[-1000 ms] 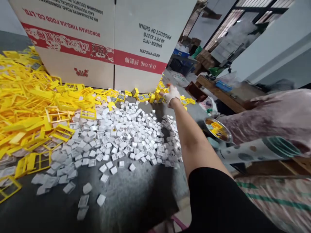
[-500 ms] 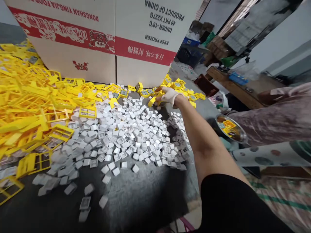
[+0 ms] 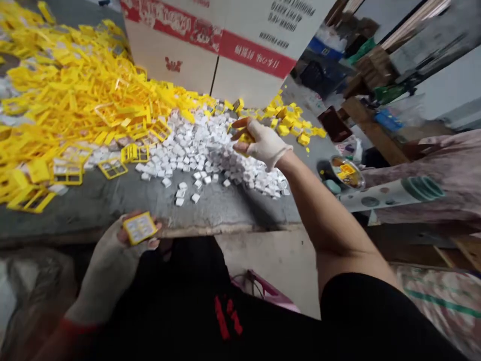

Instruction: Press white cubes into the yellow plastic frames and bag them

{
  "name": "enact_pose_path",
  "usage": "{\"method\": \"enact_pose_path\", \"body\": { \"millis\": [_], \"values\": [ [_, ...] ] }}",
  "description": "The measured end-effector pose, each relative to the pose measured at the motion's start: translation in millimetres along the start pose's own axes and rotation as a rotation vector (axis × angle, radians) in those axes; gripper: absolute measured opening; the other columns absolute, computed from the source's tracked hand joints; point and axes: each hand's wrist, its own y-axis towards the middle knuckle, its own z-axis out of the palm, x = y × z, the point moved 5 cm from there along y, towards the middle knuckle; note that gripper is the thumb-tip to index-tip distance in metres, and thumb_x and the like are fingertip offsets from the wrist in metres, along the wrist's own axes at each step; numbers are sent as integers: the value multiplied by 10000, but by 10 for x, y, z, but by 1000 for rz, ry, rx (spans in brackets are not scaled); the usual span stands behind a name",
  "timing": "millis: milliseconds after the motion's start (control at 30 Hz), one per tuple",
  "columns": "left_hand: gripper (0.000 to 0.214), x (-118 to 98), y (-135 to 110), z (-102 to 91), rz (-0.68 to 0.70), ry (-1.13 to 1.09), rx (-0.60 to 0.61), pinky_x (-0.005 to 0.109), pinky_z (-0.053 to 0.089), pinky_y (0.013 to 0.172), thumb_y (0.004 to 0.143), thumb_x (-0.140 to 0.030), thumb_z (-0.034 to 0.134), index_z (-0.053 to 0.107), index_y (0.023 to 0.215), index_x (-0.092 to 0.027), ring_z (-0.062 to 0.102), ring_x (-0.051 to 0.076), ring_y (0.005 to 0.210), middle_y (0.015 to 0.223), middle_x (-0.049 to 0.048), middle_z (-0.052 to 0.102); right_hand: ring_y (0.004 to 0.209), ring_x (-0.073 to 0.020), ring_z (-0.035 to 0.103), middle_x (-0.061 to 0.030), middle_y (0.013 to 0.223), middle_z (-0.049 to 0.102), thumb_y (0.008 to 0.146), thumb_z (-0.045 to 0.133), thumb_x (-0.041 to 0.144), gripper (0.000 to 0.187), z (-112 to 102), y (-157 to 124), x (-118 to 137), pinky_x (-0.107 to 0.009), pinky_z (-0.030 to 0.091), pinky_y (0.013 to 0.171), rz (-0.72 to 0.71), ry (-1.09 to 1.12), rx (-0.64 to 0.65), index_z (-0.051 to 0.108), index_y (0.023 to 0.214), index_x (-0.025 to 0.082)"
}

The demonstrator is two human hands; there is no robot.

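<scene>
My left hand (image 3: 124,245), in a pale fingerless glove, is low at the table's front edge. Its fingers are closed around a small square yellow frame (image 3: 140,228) filled with pale, whitish pieces. Farther off, my right hand (image 3: 261,143), gloved alike, is over the heap of small white caps (image 3: 210,145). Its fingers are curved and apart. Something yellow shows between them; whether the hand touches it is unclear.
Yellow frames (image 3: 82,100) are heaped at the left. Yellow blocks (image 3: 291,120) lie at the right, beside a large carton (image 3: 248,77). A metal bowl (image 3: 355,180) with yellow pieces stands past the table's right edge. A person's sleeve (image 3: 447,155) is at the right.
My right hand has drawn back from the yellow blocks by the carton, nearer to me. The view has tipped down, bringing my left hand with the yellow frame into sight.
</scene>
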Motion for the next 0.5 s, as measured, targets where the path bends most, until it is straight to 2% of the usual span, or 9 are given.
{"method": "enact_pose_path", "body": {
  "millis": [33,100,167,200,267,333,433,500],
  "values": [
    [296,66,-40,-9,55,-6,-71,323,686,742,838,-452,957,836,1091,-360,800,266,993,1101,-60,873,846,-195,716,-16,989,804,877,848,336,529,206,-160,158,-381,627,870,-28,-5,113,673,1361,210],
    [338,223,-138,33,102,-30,-93,309,652,677,812,-458,964,850,1086,-295,801,283,948,1039,-1,866,761,-187,704,31,855,764,805,937,347,526,666,-477,445,-343,604,789,-111,-54,371,719,1270,234],
    [454,395,-243,86,41,-29,-41,326,646,667,752,-462,1000,847,1121,-247,812,312,956,1063,61,856,791,-196,732,28,892,780,755,977,308,548,1042,-717,614,-323,599,784,-179,-130,557,741,1247,248],
    [494,469,-294,96,-3,-22,-26,334,646,662,731,-454,1013,842,1136,-230,815,318,955,1081,87,850,834,-209,751,15,956,799,734,990,291,597,1158,-782,641,-327,608,805,-195,-159,586,741,1276,252],
    [511,568,-387,80,-69,-14,-35,327,633,633,714,-432,1023,835,1136,-212,813,306,914,1091,114,837,935,-248,781,-20,1102,822,676,1024,292,737,1221,-806,598,-361,639,873,-183,-173,501,733,1352,250],
    [493,605,-452,62,-89,-37,-42,318,620,615,708,-415,1027,831,1107,-202,803,291,884,1076,117,825,1024,-287,790,-68,1237,812,692,1018,346,837,1137,-797,483,-418,657,941,-152,-164,367,694,1455,236],
    [466,600,-499,65,-63,-95,-44,303,597,587,702,-389,1026,821,1073,-197,783,269,840,1046,106,816,1085,-320,787,-122,1302,796,855,898,433,756,961,-877,334,-492,648,998,-89,-193,177,646,1532,211],
    [461,598,-511,80,-54,-106,-52,302,592,579,712,-373,1016,810,1081,-190,772,260,821,1046,105,814,1128,-344,777,-142,1300,800,902,856,432,682,930,-984,310,-532,631,1032,-32,-268,84,663,1515,203]
  ]
}}
